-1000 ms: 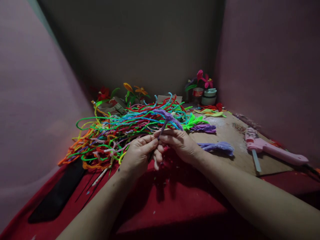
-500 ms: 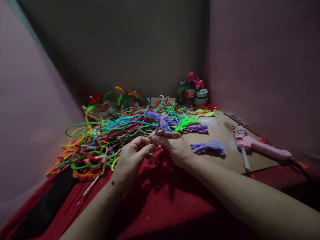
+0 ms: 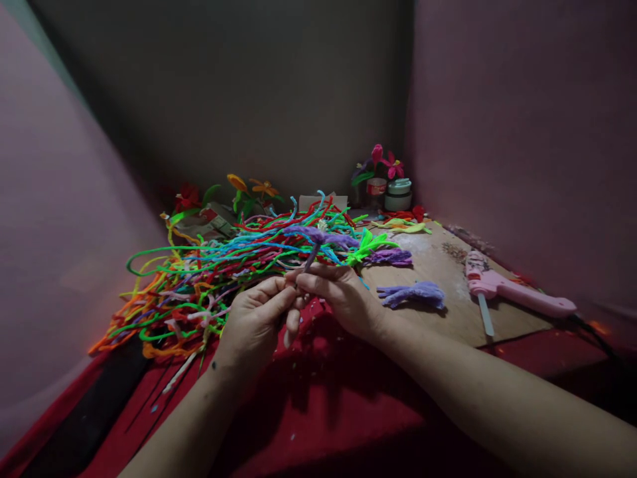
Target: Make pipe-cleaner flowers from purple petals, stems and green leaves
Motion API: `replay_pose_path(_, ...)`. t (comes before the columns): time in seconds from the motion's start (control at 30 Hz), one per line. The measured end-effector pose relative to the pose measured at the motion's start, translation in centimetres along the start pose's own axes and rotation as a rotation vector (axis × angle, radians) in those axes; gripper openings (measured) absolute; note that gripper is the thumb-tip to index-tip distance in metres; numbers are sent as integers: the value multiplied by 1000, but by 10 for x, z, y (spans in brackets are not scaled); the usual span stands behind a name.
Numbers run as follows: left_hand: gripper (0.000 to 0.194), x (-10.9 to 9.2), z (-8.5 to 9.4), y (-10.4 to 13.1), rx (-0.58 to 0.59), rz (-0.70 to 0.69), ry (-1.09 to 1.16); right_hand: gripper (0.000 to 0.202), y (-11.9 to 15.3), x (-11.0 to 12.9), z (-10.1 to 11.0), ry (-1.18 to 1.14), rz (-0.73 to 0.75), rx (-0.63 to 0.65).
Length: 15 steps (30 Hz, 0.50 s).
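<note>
A purple pipe-cleaner flower with a pale centre stands upright above my fingers, its petals spread to both sides. My right hand is closed, pinching the flower's purple-wrapped stem between thumb and fingers. Just left of it, my left hand is also closed, its fingertips at the lower part of the same stem. The stem's lower end is hidden by my fingers. Right of my hands lies a bundle of lilac petals on a brown board.
A heap of colourful pipe cleaners spreads behind and left of my hands. Green pipe-cleaner leaves lie behind my right hand. A pink glue gun rests on the board. Finished flowers and a lidded jar stand at the back.
The flower has turned on its stem; the petal that hung toward me at the front no longer shows there. Both hands have shifted slightly left, still at the stem.
</note>
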<state>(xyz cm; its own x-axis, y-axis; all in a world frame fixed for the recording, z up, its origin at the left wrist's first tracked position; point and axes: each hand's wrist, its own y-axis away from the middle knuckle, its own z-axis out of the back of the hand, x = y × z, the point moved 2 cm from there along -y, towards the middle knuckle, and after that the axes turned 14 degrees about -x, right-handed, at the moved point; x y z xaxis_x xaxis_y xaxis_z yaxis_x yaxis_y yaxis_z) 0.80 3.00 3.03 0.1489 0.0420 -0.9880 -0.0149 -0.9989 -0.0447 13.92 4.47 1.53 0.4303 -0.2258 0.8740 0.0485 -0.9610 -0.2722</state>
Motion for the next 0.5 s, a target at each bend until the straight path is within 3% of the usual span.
replay_pose_path(0.23, 19, 3, -1, -5, 128, 48, 9, 29, 3, 8, -7, -33, 35, 93)
replay_pose_path(0.4, 16, -9, 0, -30, -5, 5, -40, 12, 7, 29, -2, -100, 135, -73)
replay_pose_path(0.5, 17, -28, -20, -49, -55, -116, -202, 8, 19, 42, 1, -157, 147, -66)
